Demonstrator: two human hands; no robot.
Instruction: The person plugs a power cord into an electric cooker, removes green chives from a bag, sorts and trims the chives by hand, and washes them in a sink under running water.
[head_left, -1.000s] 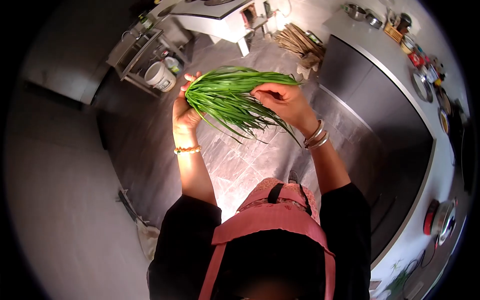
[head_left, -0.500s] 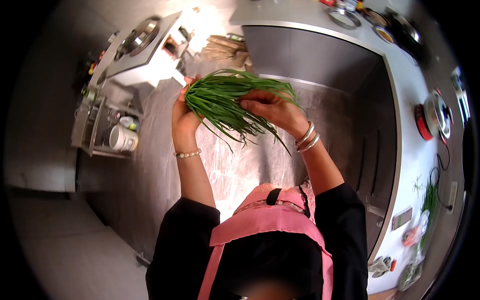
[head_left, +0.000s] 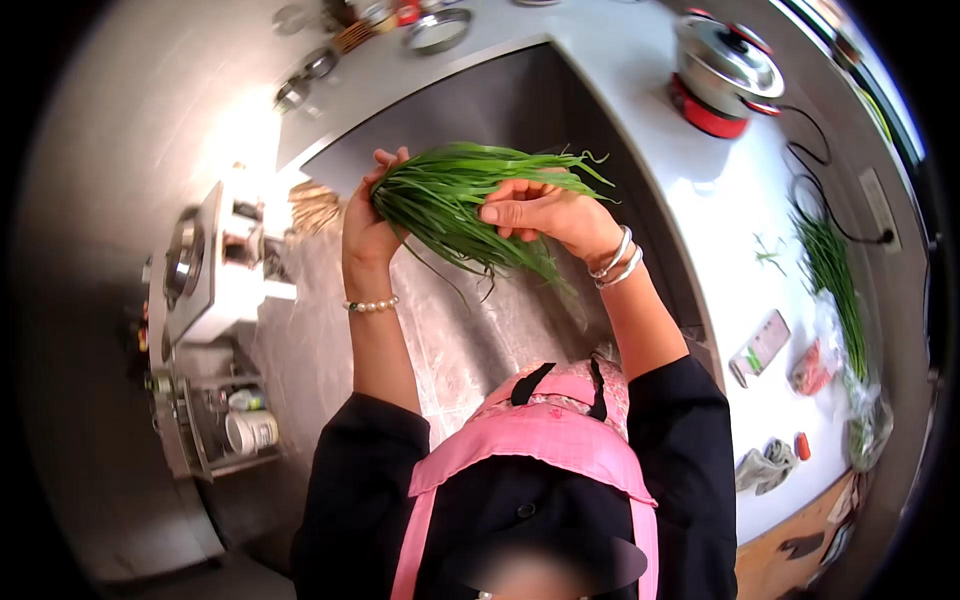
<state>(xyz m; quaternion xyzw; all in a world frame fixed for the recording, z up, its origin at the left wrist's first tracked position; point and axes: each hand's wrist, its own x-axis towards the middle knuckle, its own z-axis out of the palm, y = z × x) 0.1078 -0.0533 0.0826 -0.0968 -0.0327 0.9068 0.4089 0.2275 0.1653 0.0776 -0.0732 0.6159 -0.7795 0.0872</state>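
A thick bunch of Chinese chives [head_left: 455,195] hangs in the air in front of me, its long green leaves fanning to the right. My left hand [head_left: 372,222] grips the bunch at its left end, thumb and fingertips showing past the leaves. At the right side my right hand [head_left: 555,220] pinches some of the leaves between thumb and fingers. A beaded bracelet [head_left: 371,305] circles the left wrist, and silver bangles [head_left: 617,258] sit on the right one.
On the white counter [head_left: 690,230] to the right stand an electric pot [head_left: 728,65], a phone [head_left: 760,348], more chives [head_left: 832,285] and a plastic bag [head_left: 868,430]. A metal pan [head_left: 438,32] sits at the back. Shelving with a white bucket [head_left: 250,431] stands at the left.
My view has swung to the right, bringing the pot and counter closer to the middle. Both hands still hold the chives, and the right hand has shifted slightly along the leaves.
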